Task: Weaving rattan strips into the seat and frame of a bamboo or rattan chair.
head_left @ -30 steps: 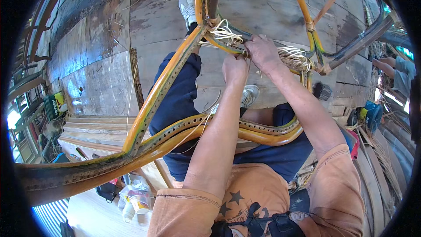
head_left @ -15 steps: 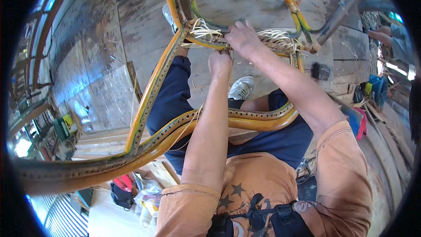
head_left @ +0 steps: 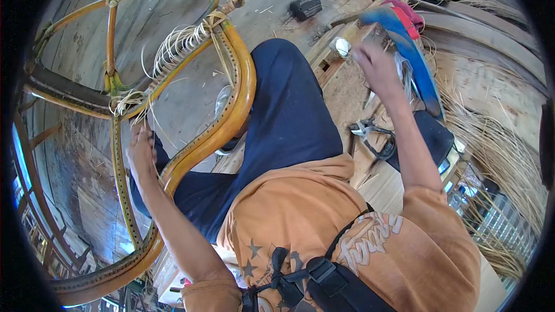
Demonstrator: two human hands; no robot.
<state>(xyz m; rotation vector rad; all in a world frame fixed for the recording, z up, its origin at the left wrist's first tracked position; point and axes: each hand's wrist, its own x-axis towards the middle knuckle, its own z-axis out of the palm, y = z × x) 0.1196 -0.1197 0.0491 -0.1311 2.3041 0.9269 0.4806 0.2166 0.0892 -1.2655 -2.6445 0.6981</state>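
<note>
Head view: left hand (head_left: 140, 153) clasped one curved orange rattan chair frame (head_left: 231, 110) over lap, grip closed round rail. Right hand (head_left: 377, 65) reached to wooden bench (head_left: 347, 89), grip unclear. One pair dark pliers (head_left: 374, 136) lay nearby.

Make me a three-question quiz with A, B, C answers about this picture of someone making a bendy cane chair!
1. Where is the left hand?
A. On the rattan chair frame
B. On the pliers
C. In a pocket

2. What colour are the person's trousers?
A. Red
B. Dark blue
C. White

3. How is the right hand placed?
A. Flat on the knee
B. Raised over the wooden bench, next to a blue tool
C. Gripping the frame

Answers: 1 A, the fingers sit on the frame beside its loose cane strands. 2 B, both legs are navy. 3 B, it is lifted near the blue tool, away from the frame; the pliers lie untouched.
</note>
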